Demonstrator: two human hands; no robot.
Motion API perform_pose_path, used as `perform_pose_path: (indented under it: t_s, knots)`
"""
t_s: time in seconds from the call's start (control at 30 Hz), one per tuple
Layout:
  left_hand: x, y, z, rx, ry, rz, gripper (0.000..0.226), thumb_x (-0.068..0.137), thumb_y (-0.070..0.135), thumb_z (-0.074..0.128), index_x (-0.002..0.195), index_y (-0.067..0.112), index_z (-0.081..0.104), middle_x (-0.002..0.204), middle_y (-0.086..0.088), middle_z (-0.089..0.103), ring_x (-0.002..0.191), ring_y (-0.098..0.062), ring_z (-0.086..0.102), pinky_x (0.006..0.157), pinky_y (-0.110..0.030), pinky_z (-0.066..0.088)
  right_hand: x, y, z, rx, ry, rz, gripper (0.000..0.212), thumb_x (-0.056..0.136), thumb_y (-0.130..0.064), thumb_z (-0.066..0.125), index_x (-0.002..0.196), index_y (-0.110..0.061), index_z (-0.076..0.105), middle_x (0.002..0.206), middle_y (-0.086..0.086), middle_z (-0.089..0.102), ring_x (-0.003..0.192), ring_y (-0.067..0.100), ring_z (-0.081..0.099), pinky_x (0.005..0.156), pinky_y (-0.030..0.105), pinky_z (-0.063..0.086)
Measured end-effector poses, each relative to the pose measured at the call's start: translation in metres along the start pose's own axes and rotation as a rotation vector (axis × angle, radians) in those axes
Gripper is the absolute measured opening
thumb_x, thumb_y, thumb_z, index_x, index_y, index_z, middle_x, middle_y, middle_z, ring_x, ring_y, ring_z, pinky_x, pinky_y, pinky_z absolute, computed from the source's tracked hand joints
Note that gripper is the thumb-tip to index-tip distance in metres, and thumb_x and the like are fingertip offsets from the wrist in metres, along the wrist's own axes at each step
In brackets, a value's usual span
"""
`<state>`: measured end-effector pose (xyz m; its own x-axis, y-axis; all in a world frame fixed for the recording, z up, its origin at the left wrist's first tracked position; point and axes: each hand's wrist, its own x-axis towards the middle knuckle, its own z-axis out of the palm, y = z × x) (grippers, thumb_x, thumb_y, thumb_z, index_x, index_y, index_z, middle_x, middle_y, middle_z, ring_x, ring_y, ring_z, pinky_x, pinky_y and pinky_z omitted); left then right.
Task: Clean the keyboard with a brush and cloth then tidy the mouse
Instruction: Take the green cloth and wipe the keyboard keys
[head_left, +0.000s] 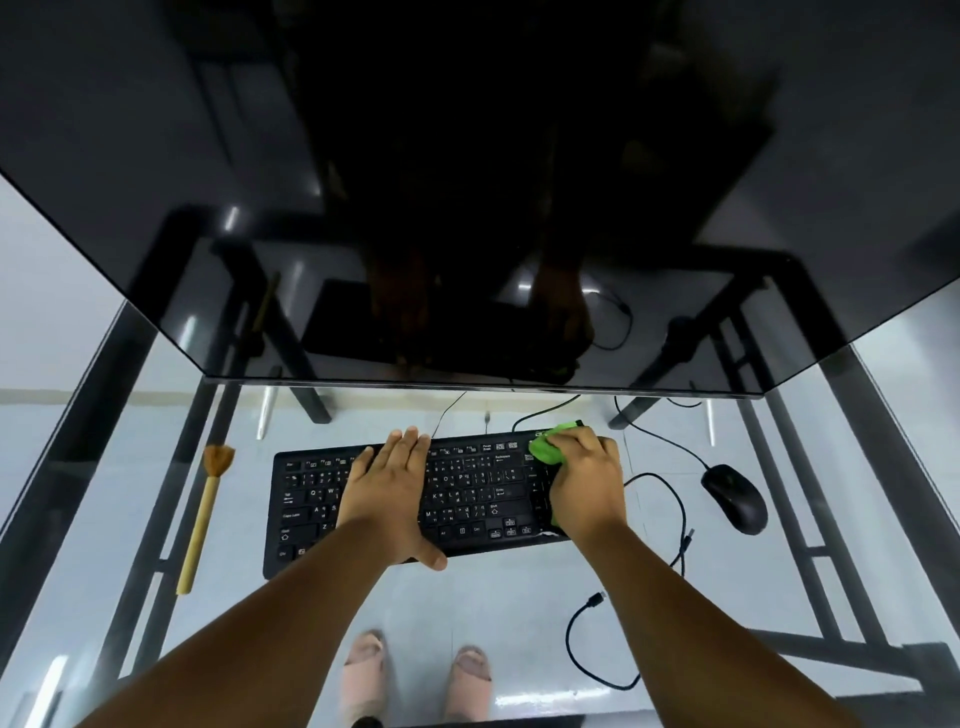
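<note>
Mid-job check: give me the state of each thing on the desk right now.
keyboard: flat on glass desk, unplugged
cloth: pressed on keyboard's right end
brush: lying unused, left of keyboard
mouse: untouched, cable loose
monitor: off
left hand: flat on keys
right hand: gripping cloth

Glass table (493, 613) bears keyboard (467, 493), brush (205, 512), mouse (735, 496), cable (587, 649)

Dim, glare streaks, wide-angle edge distortion

Matt black plastic keyboard (415, 493) and mouse (735, 498) on a glossy glass tabletop (493, 597) — soft green cloth (545, 448); wooden-handled brush (202, 514); glossy dark monitor (467, 182).
</note>
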<state>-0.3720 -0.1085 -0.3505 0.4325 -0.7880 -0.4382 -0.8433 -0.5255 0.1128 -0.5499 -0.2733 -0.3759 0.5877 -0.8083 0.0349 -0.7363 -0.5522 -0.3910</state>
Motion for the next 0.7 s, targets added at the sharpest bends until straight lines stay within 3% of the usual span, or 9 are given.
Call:
perform_pose_path:
  t_s: [0.2,0.37,0.57,0.7]
  knots:
    - [0.0,-0.002,-0.001,0.002,0.008,0.023,0.147,0.05,0.074,0.076,0.153,0.016,-0.012,0.162,-0.001,-0.012,0.149,-0.019,-0.01,0.121,-0.04,-0.001,0.001,-0.007,-0.012,-0.094,-0.105,-0.086,0.058,0.072,0.011,0.053,0.118,-0.02,0.069,0.116,-0.004,0.061,0.097,0.025,0.048,0.085,0.036,0.049]
    - [-0.001,-0.003,0.0,0.008,-0.01,0.023,0.147,0.052,0.073,0.075,0.152,0.015,-0.015,0.162,-0.001,-0.015,0.149,-0.019,-0.012,0.121,-0.04,-0.002,0.005,-0.011,-0.006,-0.066,-0.068,0.105,0.061,0.069,0.013,0.047,0.113,-0.021,0.069,0.113,-0.006,0.056,0.098,0.022,0.041,0.088,0.035,0.047]
    - [0.0,-0.006,0.002,-0.001,-0.006,0.037,0.147,0.052,0.077,0.072,0.152,0.017,-0.018,0.161,0.0,-0.018,0.148,-0.018,-0.015,0.121,-0.04,-0.004,0.0,-0.022,-0.008,-0.051,-0.148,-0.06,0.06,0.073,0.011,0.05,0.121,-0.02,0.065,0.118,-0.006,0.057,0.103,0.022,0.044,0.091,0.032,0.047]
    - [-0.003,-0.009,0.007,-0.021,-0.016,0.04,0.147,0.053,0.079,0.069,0.15,0.019,-0.023,0.158,0.003,-0.026,0.146,-0.014,-0.021,0.12,-0.043,-0.009,0.004,-0.007,-0.012,-0.1,-0.096,0.108,0.059,0.071,0.011,0.048,0.117,-0.02,0.068,0.115,-0.004,0.057,0.1,0.024,0.043,0.087,0.039,0.05]
